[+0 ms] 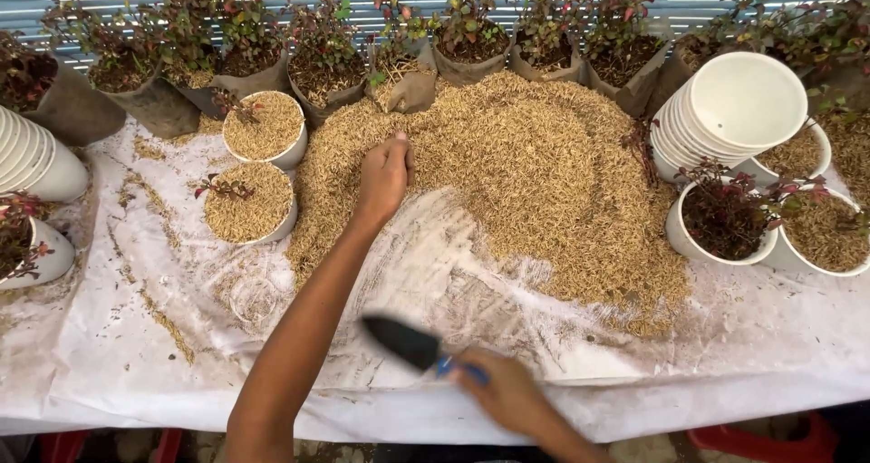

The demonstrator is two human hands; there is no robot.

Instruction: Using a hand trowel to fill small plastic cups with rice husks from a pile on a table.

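the left hand is resting curled on the husk pile, fingers closed into the husks, just right of two filled white pots. the right hand is gripping a dark trowel over the white sheet, near the table's front edge.

One head-worn camera looks steeply down from close above the table (its near edge along the bottom), facing the plants across the frame's top.
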